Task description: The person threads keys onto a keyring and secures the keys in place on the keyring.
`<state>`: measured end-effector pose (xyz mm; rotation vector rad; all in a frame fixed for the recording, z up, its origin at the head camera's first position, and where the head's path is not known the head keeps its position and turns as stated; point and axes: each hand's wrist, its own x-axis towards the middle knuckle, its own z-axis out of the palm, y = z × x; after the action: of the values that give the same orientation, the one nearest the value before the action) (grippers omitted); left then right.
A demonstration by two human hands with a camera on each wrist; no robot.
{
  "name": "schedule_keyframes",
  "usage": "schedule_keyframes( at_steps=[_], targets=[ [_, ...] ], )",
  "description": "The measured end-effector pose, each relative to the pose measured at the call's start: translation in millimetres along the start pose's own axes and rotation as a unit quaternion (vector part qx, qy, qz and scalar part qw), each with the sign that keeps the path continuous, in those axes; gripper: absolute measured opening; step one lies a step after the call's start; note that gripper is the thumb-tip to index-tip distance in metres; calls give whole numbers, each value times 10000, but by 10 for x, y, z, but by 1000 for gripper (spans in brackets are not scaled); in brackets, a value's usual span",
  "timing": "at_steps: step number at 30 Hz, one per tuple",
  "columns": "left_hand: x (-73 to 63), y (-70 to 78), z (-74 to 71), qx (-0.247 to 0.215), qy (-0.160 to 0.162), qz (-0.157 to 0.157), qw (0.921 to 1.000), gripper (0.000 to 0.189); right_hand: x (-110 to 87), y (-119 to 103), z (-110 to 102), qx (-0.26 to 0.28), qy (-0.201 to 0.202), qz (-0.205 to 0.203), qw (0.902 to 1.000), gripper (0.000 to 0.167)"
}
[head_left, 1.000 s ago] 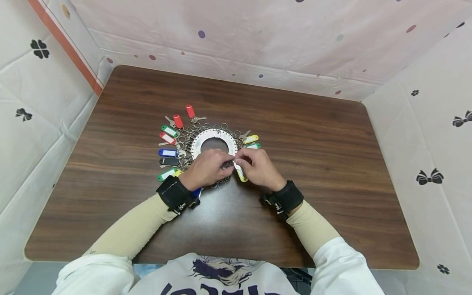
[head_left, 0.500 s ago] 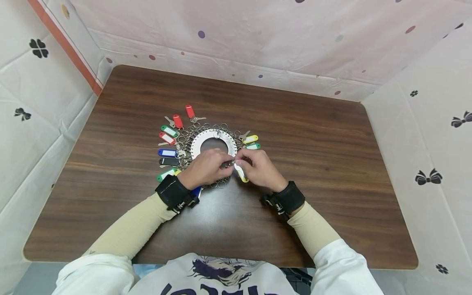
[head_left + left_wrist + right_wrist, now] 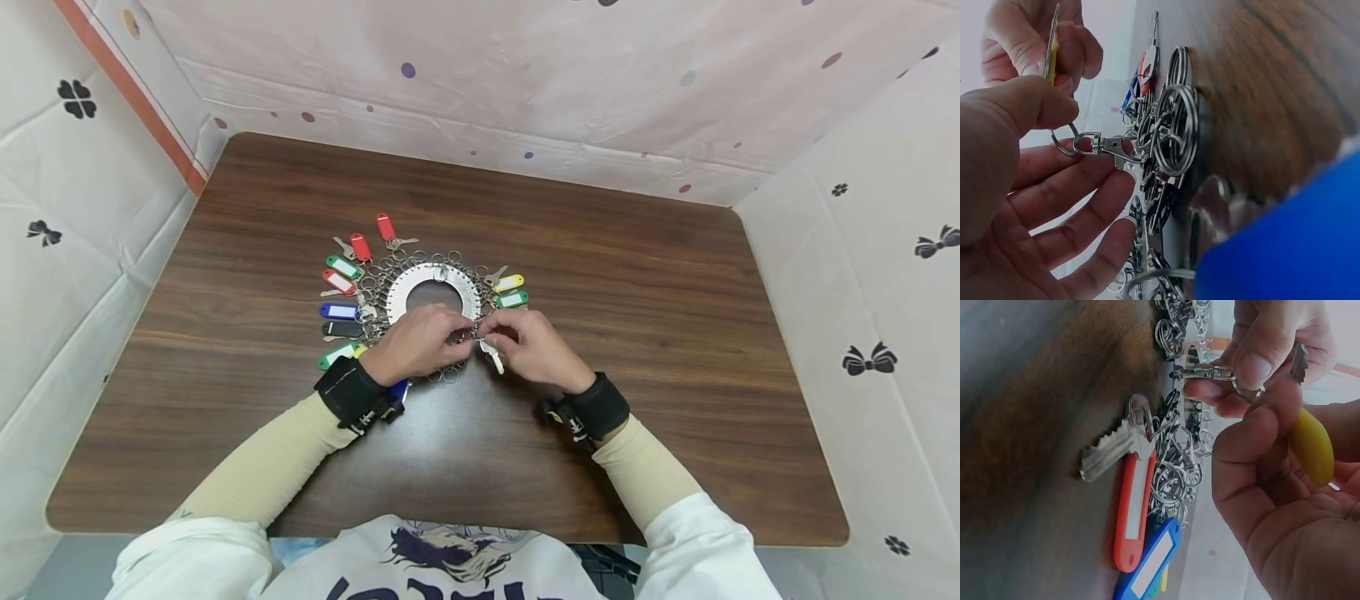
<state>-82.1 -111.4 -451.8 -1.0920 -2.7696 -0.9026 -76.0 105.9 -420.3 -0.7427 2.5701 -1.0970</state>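
My left hand (image 3: 422, 340) is at the near edge of a white ring-shaped key holder (image 3: 400, 287). In the left wrist view, its thumb and forefinger pinch a split ring (image 3: 1062, 145) linked to a swivel clasp (image 3: 1110, 145), while the other fingers are spread. Just right of it, my right hand (image 3: 531, 346) grips a yellow key tag (image 3: 1313, 449) with curled fingers. A silver key (image 3: 492, 356) sticks out beside the fingers. Both hands meet at the split ring; whether the tag's loop is on it is hidden by the fingertips.
Around the holder hang several clasps and rings, some bearing keys and tags: red (image 3: 385, 225), blue (image 3: 340, 311), black (image 3: 342, 329) and green (image 3: 512, 299). All lie on a brown wooden table (image 3: 637, 333). Patterned white sheets (image 3: 862, 275) enclose the back and sides.
The yellow tag has turned in my right hand, so the silver key now shows in the head view instead. The right wrist has shifted slightly right and down; the left hand stays nearly still.
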Motion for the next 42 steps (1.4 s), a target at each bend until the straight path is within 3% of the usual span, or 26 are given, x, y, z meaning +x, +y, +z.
schedule_keyframes(
  at_steps=[12, 18, 24, 28, 33, 36, 39, 42],
  targets=[
    [23, 49, 68, 388, -350, 187, 9985, 16, -151, 11, 44, 465, -515, 626, 9956, 7],
    [13, 56, 77, 459, -487, 190, 9976, 7, -227, 27, 118, 122, -668, 874, 9939, 7],
    [4, 36, 63, 486, -589, 159, 9970, 9, -275, 12, 185, -406, -502, 945, 9934, 9],
    [-1, 29, 55, 462, -672, 1, 9967, 9, -289, 11, 217, -816, -460, 1023, 9903, 9],
    [-11, 20, 26, 286, -732, -244, 9966, 11, -285, 36, 239, -868, -480, 1038, 9896, 9],
    [-39, 40, -55, -87, -533, -461, 9975, 15, -294, 55, 230, -1025, -480, 935, 9892, 10],
    [-91, 61, -206, -383, -56, -717, 9967, 17, -314, 45, 175, -1255, -405, 860, 9875, 11],
    [-152, 66, -366, -395, 385, -953, 9939, 18, -339, 2, 73, -1322, -163, 841, 9875, 11]
  ],
)
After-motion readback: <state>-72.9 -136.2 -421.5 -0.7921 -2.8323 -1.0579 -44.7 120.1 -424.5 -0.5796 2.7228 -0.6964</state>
